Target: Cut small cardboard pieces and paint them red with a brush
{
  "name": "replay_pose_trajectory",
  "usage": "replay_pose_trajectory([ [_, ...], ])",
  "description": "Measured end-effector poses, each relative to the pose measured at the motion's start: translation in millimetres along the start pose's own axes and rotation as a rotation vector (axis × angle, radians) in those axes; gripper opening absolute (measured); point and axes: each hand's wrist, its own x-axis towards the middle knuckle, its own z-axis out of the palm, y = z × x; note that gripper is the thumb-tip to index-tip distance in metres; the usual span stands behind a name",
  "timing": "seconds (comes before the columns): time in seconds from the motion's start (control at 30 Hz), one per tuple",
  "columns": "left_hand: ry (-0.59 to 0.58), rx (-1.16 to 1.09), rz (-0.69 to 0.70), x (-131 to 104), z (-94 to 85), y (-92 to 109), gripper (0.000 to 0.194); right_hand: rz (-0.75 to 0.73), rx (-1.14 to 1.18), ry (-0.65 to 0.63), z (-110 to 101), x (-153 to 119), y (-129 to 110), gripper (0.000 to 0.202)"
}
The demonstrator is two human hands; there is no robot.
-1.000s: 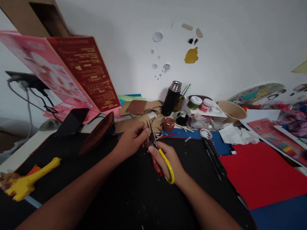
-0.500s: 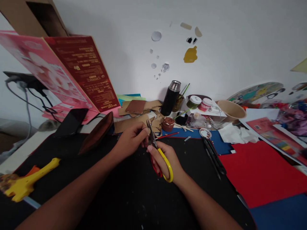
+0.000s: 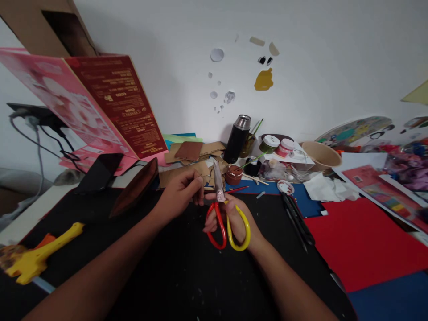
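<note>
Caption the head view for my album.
A right hand holds metal-bladed scissors with red and yellow handles over a black mat, beside the curled left hand.

the scissors (image 3: 220, 195) are over the mat (image 3: 180, 272), flask (image 3: 236, 141) behind, board (image 3: 117, 98) left, paper (image 3: 364, 243) right.

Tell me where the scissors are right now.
In the head view, the scissors are near the centre, in the right hand, just right of the left hand.
</note>
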Motion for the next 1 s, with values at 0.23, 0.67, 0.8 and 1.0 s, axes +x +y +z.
replay_pose_trajectory([
  [0.23, 0.027, 0.018, -0.01, -0.5, -0.9, 2.2, 0.036, -0.017, -0.024, -0.083, 2.7, -2.1, -6.5, 0.09],
  [0.67, -0.052, 0.118, -0.017, -3.0, 0.7, 4.3, 0.036, -0.042, -0.26, 0.083, 9.5, -5.7, -2.1, 0.044],
  [0.8, -0.08, 0.126, -0.02, -3.1, 0.9, 4.7, 0.036, -0.023, -0.311, 0.07, 10.0, -6.4, -3.2, 0.043],
  [1.0, -0.074, 0.17, -0.044, -2.6, -0.9, 6.6, 0.037, -0.004, -0.33, 0.065, 11.6, -6.9, -5.8, 0.045],
])
